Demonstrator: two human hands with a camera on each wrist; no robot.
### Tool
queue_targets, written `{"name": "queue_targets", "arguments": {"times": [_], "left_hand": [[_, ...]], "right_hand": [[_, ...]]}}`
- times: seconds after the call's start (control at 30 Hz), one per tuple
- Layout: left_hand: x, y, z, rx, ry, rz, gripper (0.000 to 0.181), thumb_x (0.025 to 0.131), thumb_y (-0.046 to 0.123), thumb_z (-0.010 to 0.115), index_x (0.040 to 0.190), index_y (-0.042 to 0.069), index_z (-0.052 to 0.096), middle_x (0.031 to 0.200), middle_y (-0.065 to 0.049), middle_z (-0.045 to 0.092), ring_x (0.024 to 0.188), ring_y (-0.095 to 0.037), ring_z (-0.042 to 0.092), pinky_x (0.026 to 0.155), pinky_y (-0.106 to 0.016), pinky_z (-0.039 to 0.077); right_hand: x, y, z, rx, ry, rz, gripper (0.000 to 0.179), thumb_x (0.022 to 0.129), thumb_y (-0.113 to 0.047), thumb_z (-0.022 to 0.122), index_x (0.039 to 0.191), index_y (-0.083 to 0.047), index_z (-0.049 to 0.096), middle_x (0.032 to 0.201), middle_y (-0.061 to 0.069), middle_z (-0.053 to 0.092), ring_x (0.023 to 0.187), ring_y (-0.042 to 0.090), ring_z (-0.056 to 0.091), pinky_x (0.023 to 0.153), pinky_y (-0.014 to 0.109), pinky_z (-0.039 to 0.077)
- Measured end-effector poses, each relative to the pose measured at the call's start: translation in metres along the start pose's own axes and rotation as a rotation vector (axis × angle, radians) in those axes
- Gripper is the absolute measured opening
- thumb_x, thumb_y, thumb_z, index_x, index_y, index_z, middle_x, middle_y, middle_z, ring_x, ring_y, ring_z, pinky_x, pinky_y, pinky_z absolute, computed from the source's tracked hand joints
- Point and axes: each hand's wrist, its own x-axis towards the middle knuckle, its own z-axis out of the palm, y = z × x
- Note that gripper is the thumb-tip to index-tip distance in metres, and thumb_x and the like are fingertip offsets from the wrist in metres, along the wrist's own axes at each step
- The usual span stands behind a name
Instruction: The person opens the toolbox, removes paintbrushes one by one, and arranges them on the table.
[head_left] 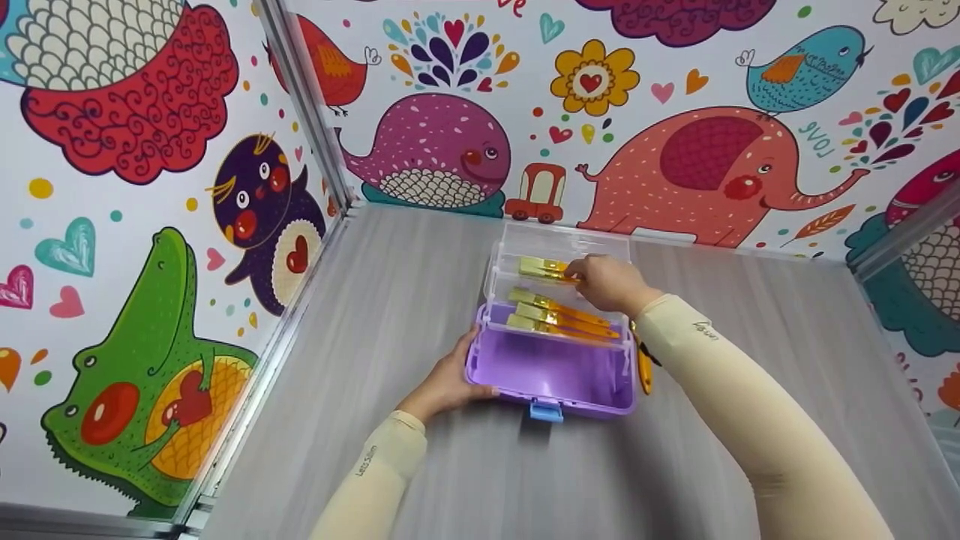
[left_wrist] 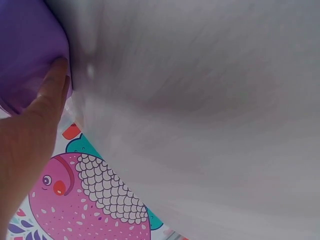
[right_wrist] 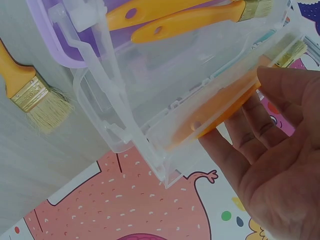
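Note:
A purple box (head_left: 555,367) with a blue latch (head_left: 546,410) stands open, its clear tiered trays (head_left: 615,279) raised at the back. My left hand (head_left: 448,382) rests around its front left corner, thumb along the front and straight fingers against the side; one finger presses the purple wall in the left wrist view. At the upper tray, my right hand (head_left: 606,281) pinches a flat paintbrush (head_left: 541,268) by its orange handle, bristles pointing left. The handle (right_wrist: 225,107) shows partly through the clear tray wall. Three similar paintbrushes (head_left: 562,319) lie side by side in the lower tray.
Another orange-handled paintbrush (head_left: 645,371) lies on the grey wood-grain table (head_left: 360,300), right of the box. Cartoon-printed walls (head_left: 435,150) rise behind the table and at both sides, with metal rails (head_left: 304,105) at the corners.

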Motion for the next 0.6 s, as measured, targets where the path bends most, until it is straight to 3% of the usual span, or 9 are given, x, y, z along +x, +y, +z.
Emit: {"name": "queue_targets", "arguments": {"times": [0.4,0.6], "left_hand": [[0.0001,-0.0010,-0.0004,-0.003,-0.011,-0.014,0.121,0.068,0.025,0.092,0.160,0.014,0.014,0.151,-0.027,0.039,0.134,-0.040,0.041,0.112,-0.051,0.031],[-0.0005,-0.0012,-0.0001,0.001,-0.016,-0.018,0.120,0.068,0.026,0.091,0.160,0.013,0.015,0.151,-0.026,0.039,0.135,-0.039,0.041,0.112,-0.050,0.031]], "right_hand": [[-0.0023,0.0048,-0.0046,-0.060,0.120,0.007,0.026,0.093,-0.007,0.064,0.117,-0.011,0.074,0.100,0.013,0.068,0.088,0.032,0.064,0.078,0.053,0.055],[-0.0048,0.0074,-0.0093,-0.066,0.147,0.017,0.034,0.088,-0.001,0.061,0.119,-0.012,0.073,0.103,0.012,0.069,0.090,0.032,0.065,0.076,0.053,0.055]]}}
